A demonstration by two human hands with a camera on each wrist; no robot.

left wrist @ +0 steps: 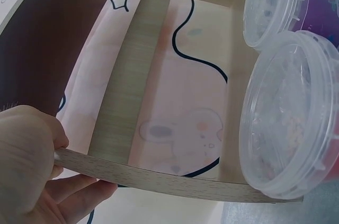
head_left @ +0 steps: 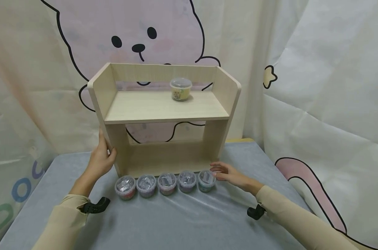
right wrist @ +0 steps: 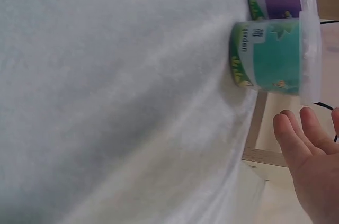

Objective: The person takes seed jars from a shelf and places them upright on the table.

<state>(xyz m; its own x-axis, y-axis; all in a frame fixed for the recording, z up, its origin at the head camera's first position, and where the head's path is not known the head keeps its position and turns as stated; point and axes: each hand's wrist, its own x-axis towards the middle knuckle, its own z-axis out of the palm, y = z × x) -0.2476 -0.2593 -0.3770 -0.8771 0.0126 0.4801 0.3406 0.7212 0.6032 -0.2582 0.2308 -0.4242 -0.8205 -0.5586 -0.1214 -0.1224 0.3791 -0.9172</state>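
Observation:
A pale wooden two-tier shelf [head_left: 142,108] stands on the cloth. My left hand [head_left: 103,158] grips the edge of its left side panel, thumb on one face and fingers on the other in the left wrist view. Along the shelf's front sits a row of several clear-lidded tubs; the leftmost, a reddish tub [head_left: 125,187], is nearest that hand. My right hand [head_left: 229,175] is at the right end of the row, beside a teal tub [head_left: 206,181]. In the right wrist view its extended fingers [right wrist: 290,134] are apart from that teal tub [right wrist: 275,54].
A yellow tub [head_left: 181,89] with a clear lid stands on the shelf's upper board. Grey-blue cloth [head_left: 170,225] covers the table. A printed curtain [head_left: 301,114] hangs behind and to the right.

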